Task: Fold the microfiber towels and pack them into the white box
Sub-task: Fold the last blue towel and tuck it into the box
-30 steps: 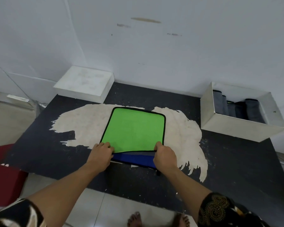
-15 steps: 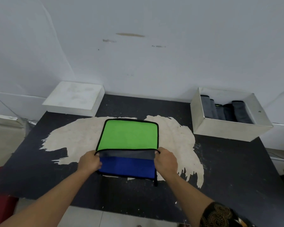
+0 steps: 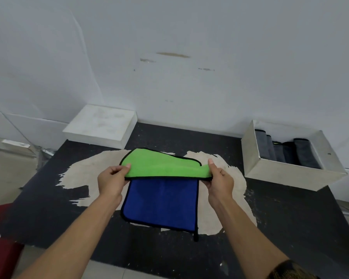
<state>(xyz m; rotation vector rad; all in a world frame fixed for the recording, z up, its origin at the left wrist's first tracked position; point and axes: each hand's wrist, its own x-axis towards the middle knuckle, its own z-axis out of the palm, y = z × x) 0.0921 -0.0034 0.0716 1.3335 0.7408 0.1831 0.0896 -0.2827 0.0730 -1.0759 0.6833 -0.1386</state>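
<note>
Both hands — left hand, right hand — grip the green towel's near edge (lifted off blue).

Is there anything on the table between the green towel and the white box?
Nothing visible: only bare table lies between the green towel, held by both hands, and the white box, which already holds rolled towels.

Single head-worn view, looking forward and down over a black table, close above both forearms; wide angle is taking in the white wall behind.
</note>
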